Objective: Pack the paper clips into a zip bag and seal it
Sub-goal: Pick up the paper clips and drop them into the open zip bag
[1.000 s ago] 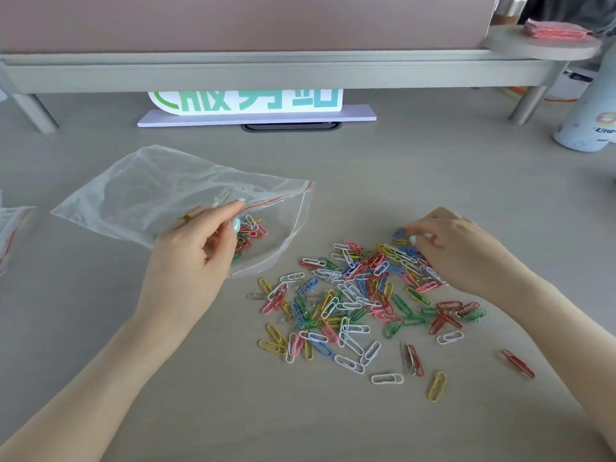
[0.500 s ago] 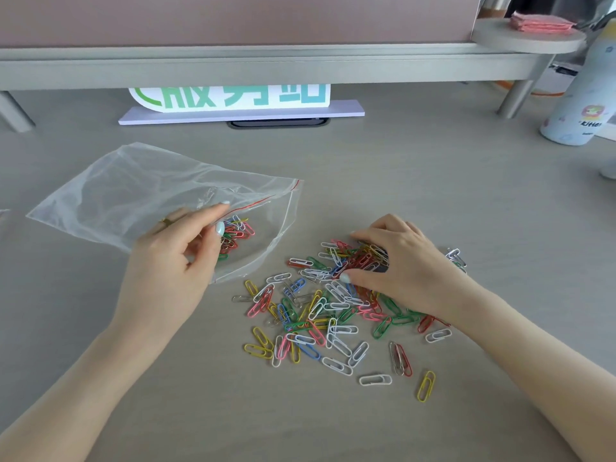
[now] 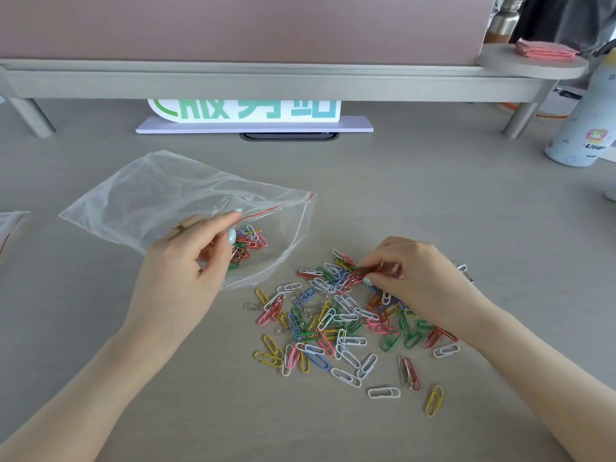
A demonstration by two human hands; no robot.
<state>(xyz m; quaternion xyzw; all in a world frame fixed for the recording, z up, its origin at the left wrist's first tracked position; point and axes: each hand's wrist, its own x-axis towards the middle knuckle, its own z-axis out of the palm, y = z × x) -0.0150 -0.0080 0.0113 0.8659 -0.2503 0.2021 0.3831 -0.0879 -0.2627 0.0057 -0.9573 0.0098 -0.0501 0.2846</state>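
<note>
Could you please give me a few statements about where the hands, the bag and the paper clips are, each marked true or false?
1. The left hand holds the zip bag by its open mouth. True.
2. The zip bag holds no paper clips yet. False: a small bunch of clips already lies inside it.
3. The right hand pinches clips from the pile of paper clips on the table. True.
4. The zip bag is sealed. False: its mouth gapes open.
5. Every loose clip is white. False: they are red, green, blue, yellow, pink and white.
</note>
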